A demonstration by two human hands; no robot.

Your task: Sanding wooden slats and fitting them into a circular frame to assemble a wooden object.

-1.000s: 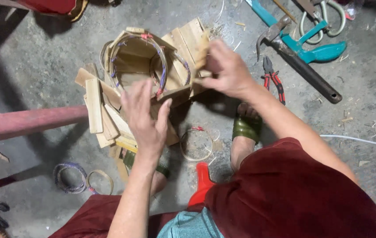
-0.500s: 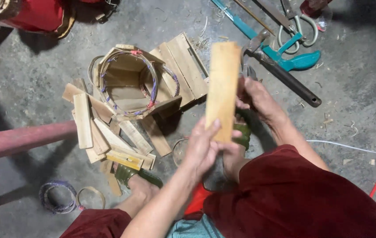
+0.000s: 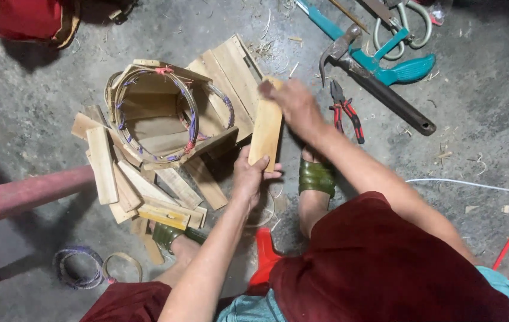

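**Both hands on one wooden slat**

Plainly, the work centred on a pale wooden slat (image 3: 266, 130), held nearly upright in view above the concrete floor (image 3: 493, 119), just to the right of a small barrel-like wooden container (image 3: 159, 113) bound with wire hoops. The left hand (image 3: 250, 174) reached up from a bare, extended forearm, and its grip was closed around the slat's lower end, thumb on one side and fingers curled on the other. The right hand (image 3: 293, 102) came in from the right, wrist bent inward, and its grip was closed over the slat's upper end; motion blur hid the exact finger placing. Loose slats (image 3: 147, 191) lay scattered beside and below the container. Beyond the right hand lay red-handled pliers (image 3: 347, 110), a hammer (image 3: 374, 80) and a teal-handled saw (image 3: 386, 59). A foot in a green sandal (image 3: 317, 177) rested below the right forearm.
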